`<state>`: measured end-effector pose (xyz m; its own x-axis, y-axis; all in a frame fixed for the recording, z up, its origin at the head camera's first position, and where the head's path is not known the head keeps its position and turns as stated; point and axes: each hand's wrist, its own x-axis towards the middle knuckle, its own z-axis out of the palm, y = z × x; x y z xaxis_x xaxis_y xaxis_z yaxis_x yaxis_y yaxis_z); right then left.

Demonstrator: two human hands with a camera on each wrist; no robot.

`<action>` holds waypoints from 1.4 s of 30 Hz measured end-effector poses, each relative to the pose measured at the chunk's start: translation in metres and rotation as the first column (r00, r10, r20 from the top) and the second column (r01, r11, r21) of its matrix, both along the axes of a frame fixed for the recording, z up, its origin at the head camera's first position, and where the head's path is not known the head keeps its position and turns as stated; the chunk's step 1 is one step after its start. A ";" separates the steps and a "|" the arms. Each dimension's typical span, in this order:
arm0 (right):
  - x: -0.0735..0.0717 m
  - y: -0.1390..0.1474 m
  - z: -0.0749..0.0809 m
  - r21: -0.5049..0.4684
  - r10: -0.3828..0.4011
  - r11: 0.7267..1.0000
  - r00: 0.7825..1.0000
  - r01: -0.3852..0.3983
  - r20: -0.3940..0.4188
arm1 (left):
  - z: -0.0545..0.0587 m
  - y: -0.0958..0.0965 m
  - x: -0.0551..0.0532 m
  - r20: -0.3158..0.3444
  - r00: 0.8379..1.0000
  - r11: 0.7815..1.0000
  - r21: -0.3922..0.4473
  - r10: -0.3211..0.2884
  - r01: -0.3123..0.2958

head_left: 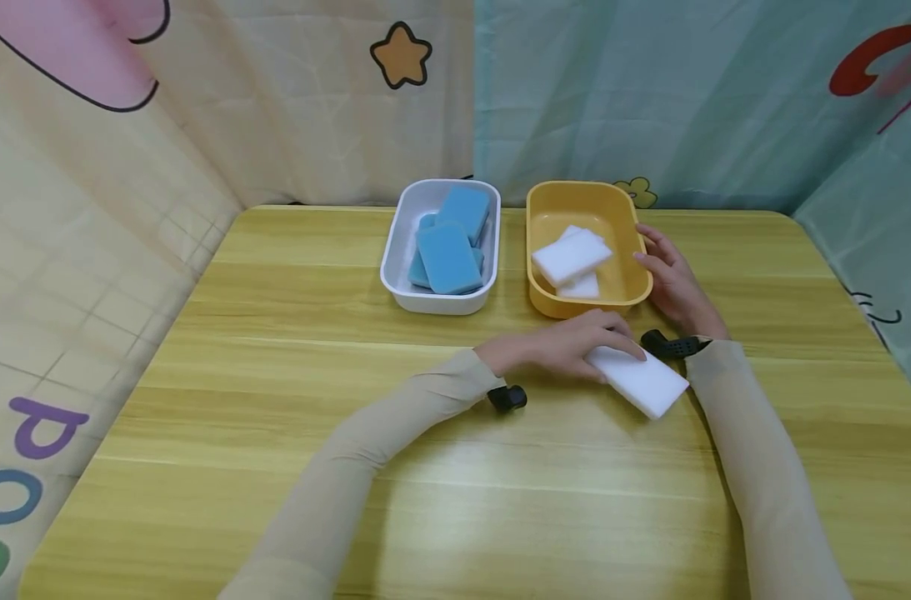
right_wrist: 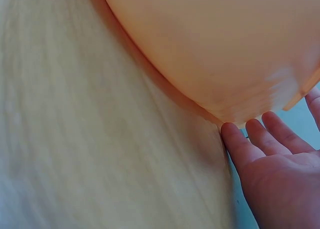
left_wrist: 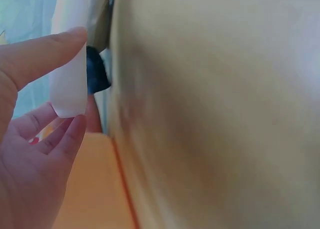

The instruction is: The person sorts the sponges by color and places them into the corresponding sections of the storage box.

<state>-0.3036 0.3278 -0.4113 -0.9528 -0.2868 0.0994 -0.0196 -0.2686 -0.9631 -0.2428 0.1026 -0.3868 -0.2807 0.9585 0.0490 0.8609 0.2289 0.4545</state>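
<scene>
My left hand [head_left: 578, 343] pinches a white sponge [head_left: 643, 382] by one end, just in front of the yellow bin [head_left: 541, 292]. In the left wrist view the thumb lies on one face of that sponge [left_wrist: 70, 89] and the fingers are behind it. My right hand [head_left: 676, 283] touches the right side of the yellow bin, its fingers nearly straight. The right wrist view shows the fingertips [right_wrist: 232, 131] against the bin's outer wall [right_wrist: 210, 49]. Inside the bin, white sponges [head_left: 573, 257] lie stacked crosswise.
A white bin [head_left: 442, 304] stands left of the yellow one, with several blue sponges [head_left: 450, 258] in it. Both are near the back edge of the wooden table [head_left: 275, 375]. Printed curtains [head_left: 312, 100] hang behind and at the sides.
</scene>
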 end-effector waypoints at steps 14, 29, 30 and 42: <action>-0.001 0.002 0.004 0.060 -0.022 0.998 0.998 0.019 0.063 | 0.020 -0.015 -0.021 0.174 0.984 0.981 0.185 0.032 -0.065; 0.000 0.002 -0.002 -0.026 -0.032 0.999 0.999 0.033 0.035 | 0.031 -0.032 -0.058 0.176 0.844 0.760 0.373 0.506 -0.533; 0.000 0.002 -0.002 -0.020 -0.033 0.999 0.999 0.033 0.038 | 0.031 -0.034 -0.061 0.174 0.832 0.749 0.368 0.527 -0.551; -0.003 -0.001 0.000 0.070 -0.085 0.994 0.993 0.080 0.083 | 0.024 -0.030 -0.080 0.123 0.715 0.670 0.269 0.688 -0.692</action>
<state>-0.3067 0.3272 -0.4112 -0.9777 -0.2100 0.0000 0.0441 -0.2053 -0.9777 -0.3231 0.0723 -0.3626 -0.8586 0.4359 0.2698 0.5037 0.6196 0.6019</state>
